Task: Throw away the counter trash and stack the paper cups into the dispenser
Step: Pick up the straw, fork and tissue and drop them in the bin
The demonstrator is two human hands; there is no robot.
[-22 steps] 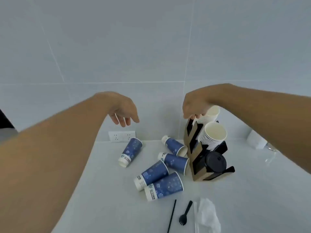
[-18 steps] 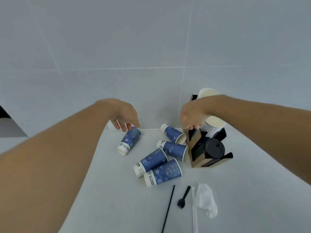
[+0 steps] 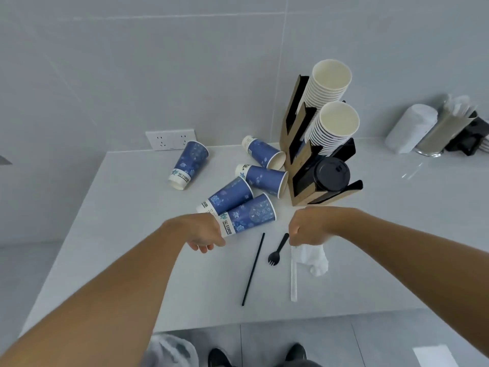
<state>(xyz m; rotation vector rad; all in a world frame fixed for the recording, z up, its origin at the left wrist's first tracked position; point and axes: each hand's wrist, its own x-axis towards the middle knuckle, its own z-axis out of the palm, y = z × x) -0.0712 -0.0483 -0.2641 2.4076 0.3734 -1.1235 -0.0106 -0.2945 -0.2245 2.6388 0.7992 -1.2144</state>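
Note:
Several blue paper cups lie on their sides on the white counter (image 3: 132, 234); the nearest one (image 3: 251, 214) and one further back (image 3: 191, 162) stand out. A cardboard dispenser (image 3: 299, 165) holds two stacks of white cups (image 3: 338, 120) and black lids (image 3: 333, 173). My left hand (image 3: 203, 234) has curled fingers and covers the nearest cup's base; whether it grips is hidden. My right hand (image 3: 309, 229) is closed on the far end of a crumpled white tissue (image 3: 317, 263). Between my hands lie a black straw (image 3: 252, 268), a black spork (image 3: 276, 251) and a paper-wrapped straw (image 3: 293, 276).
A wall socket (image 3: 170, 140) sits behind the cups. At the back right are a white roll (image 3: 411, 128) and a metal holder (image 3: 444, 131). Below the counter's front edge I see a white bag (image 3: 172, 350) and shoes (image 3: 219, 356) on the floor.
Both hands came down and toward me: the right from the dispenser's top to the tissue, the left from above the far cup to the nearest cup. My view tilted downward.

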